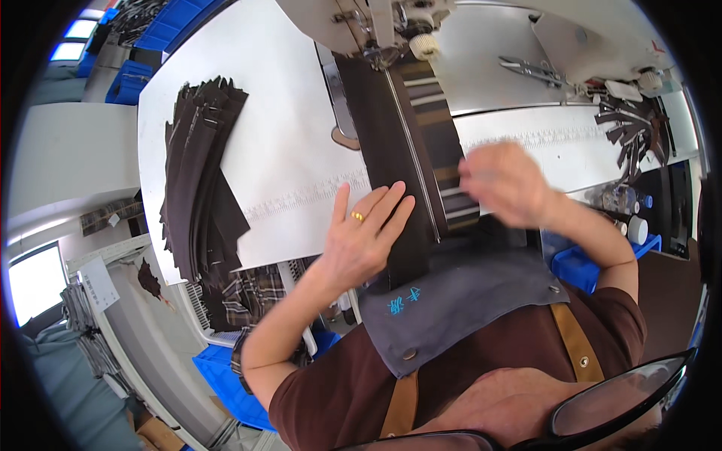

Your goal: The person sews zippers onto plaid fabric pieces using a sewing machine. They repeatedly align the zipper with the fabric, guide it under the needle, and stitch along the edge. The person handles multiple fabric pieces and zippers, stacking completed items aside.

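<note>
- One white table (pixel 289 113) carries the work, which looks only partly done: a single piece is in hand, no finished one can be made out for certain.
- The machine (pixel 323 19) stands at the far side, its head over the far end of the cloth (pixel 383 143). Most of the length lies on the near side, so the seam seems close to its start, with the greater part left; the stitches are too small to confirm this.
- The cloth lies mid-table, running from under the head to the apron (pixel 481 278) at the near side. It is long, dark brown and fairly flat.
- At left, a stack (pixel 199 165) of dark pieces lies fanned and uneven, probably yet to be worked, though I cannot tell.
- Along the right of the cloth runs a band (pixel 432 128) striped in tan, white and dark tones.
- The left hand (pixel 365 237) rests flat on the dark part, fingers spread.
- The right hand (pixel 511 184) is blurred, fingers curled at the band's right edge; whether it pinches the band I cannot tell.
- At far right, a bunch of strips (pixel 639 128) hangs at the table's edge.
- Snips (pixel 534 71) lie far right, apart from the cloth.
- Between dark part and band, a thin pale line, probably a zip (pixel 412 143), runs straight and slanting.
</note>
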`<state>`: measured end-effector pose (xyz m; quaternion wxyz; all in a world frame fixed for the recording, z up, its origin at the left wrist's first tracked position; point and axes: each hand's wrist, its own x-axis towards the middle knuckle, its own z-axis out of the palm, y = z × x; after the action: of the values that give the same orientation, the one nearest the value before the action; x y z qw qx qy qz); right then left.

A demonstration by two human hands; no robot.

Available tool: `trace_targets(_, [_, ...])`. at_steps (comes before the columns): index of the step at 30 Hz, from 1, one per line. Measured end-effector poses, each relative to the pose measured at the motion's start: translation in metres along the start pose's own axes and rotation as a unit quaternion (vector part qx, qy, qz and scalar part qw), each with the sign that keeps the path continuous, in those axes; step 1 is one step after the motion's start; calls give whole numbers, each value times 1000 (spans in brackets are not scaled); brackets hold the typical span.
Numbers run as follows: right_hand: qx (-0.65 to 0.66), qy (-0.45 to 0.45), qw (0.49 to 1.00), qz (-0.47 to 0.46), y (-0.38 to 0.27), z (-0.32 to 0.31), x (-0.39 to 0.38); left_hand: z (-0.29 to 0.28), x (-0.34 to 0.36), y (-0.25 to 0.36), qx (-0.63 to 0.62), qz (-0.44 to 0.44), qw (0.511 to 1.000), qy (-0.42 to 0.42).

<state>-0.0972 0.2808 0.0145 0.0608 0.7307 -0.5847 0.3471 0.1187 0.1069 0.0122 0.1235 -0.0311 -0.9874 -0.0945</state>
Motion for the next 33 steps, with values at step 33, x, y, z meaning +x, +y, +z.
trace_targets(33, [-43,-13,997,61,-51,43,-16,24,-2,15,-63,-40,983,167])
